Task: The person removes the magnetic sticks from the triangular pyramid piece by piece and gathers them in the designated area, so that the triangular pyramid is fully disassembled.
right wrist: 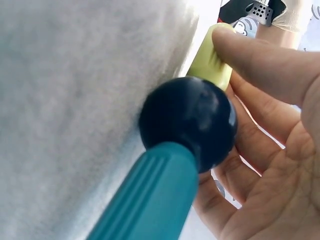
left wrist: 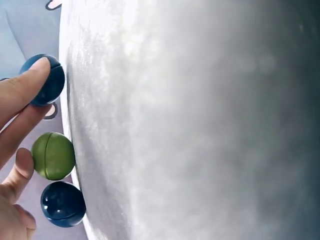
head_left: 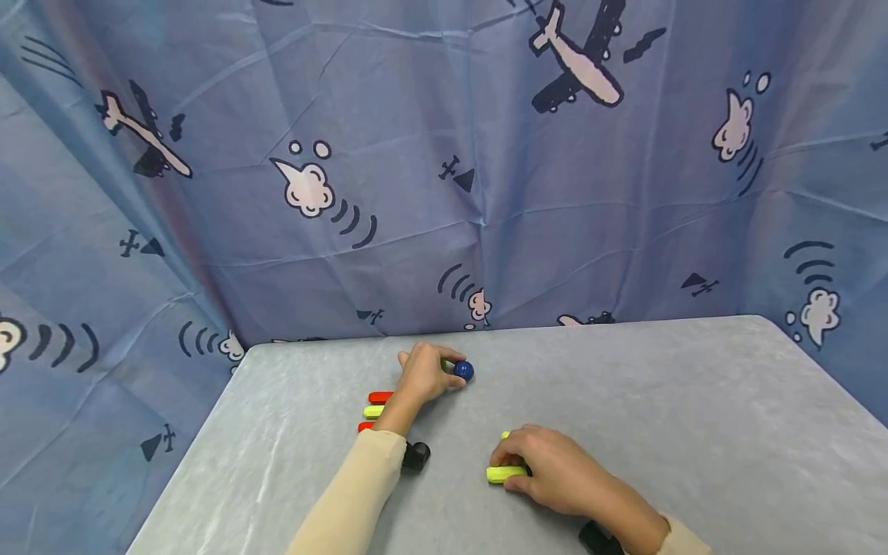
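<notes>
My left hand (head_left: 423, 374) is near the table's far edge and pinches a blue ball (left wrist: 56, 82) between its fingertips. A green ball (left wrist: 53, 156) sits beside that hand, touched by a fingertip, and a second dark blue ball (left wrist: 62, 206) lies beyond it in the left wrist view. Nearer the front, my right hand (head_left: 555, 469) pinches a yellow stick (head_left: 501, 475) between thumb and fingers. In the right wrist view, a dark blue ball (right wrist: 187, 120) lies between this yellow stick and a ribbed teal stick (right wrist: 150, 200). Another yellow piece (head_left: 505, 435) is mostly hidden behind the fingers.
Left of the left forearm lie a red stick (head_left: 380, 398), a yellow stick (head_left: 373, 412) and another red stick (head_left: 364, 426), partly covered by the arm. The grey table (head_left: 659, 385) ends at a blue patterned curtain (head_left: 388, 254).
</notes>
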Tool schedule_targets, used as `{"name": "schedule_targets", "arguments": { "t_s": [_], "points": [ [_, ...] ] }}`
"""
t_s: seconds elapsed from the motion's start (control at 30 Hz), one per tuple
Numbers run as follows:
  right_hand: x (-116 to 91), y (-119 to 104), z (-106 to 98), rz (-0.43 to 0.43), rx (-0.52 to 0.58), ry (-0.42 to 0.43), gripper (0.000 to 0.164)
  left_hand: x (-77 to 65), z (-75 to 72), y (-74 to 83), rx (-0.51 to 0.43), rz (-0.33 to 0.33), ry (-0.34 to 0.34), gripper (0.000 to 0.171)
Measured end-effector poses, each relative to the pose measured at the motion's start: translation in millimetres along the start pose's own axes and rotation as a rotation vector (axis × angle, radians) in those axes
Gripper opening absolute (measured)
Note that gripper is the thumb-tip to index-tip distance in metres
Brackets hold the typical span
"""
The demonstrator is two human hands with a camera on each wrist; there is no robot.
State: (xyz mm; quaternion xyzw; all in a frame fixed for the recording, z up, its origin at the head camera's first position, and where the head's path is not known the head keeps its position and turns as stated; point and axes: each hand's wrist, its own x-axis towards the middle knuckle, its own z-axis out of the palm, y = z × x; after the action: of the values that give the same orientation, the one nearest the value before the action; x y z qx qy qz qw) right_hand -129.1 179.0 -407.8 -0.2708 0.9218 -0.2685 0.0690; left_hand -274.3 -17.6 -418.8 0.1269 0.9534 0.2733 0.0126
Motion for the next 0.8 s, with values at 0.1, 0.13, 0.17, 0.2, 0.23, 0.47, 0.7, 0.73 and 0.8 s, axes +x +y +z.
{"name": "schedule_targets", "arguments": {
  "t_s": [0.1, 0.13, 0.17, 0.2, 0.23, 0.47, 0.7, 0.73, 0.8],
  "points": [
    [-0.8, -0.3, -0.4, -0.008, -0.010, 0.017, 0.018, 0.2, 0.1, 1.0, 0.018, 0.008, -0.001, 0.036],
    [-0.9, -0.4, -0.6, -0.010, -0.014, 0.022, 0.017, 0.4, 0.3, 1.2, 0.023, 0.011, -0.001, 0.036],
    [-1.0, -0.5, -0.8, -0.011, -0.016, 0.025, 0.017, 0.6, 0.5, 1.5, 0.030, 0.012, -0.003, 0.036],
    [-1.0, -0.6, -0.8, -0.014, -0.016, 0.026, 0.017, 0.9, 0.9, 1.6, 0.040, 0.013, -0.003, 0.036],
    [-1.0, -0.6, -0.8, -0.014, -0.013, 0.025, 0.017, 1.0, 1.3, 1.6, 0.052, 0.014, -0.003, 0.037],
    [-1.2, -1.3, 0.8, -0.003, 0.003, 0.009, 0.017, 0.8, 3.2, 1.1, 0.091, 0.008, -0.006, 0.038],
    [-0.9, -1.5, 0.7, 0.007, -0.003, 0.003, 0.017, -0.5, 1.3, 1.2, 0.075, -0.012, -0.002, 0.038],
    [-0.9, -1.3, 0.6, 0.007, -0.004, 0.003, 0.017, -1.0, 0.9, 1.3, 0.067, -0.011, 0.001, 0.038],
    [-1.0, -0.7, 0.4, 0.007, -0.006, 0.003, 0.017, -2.6, 0.0, 2.2, 0.046, -0.005, 0.005, 0.037]
  ]
}}
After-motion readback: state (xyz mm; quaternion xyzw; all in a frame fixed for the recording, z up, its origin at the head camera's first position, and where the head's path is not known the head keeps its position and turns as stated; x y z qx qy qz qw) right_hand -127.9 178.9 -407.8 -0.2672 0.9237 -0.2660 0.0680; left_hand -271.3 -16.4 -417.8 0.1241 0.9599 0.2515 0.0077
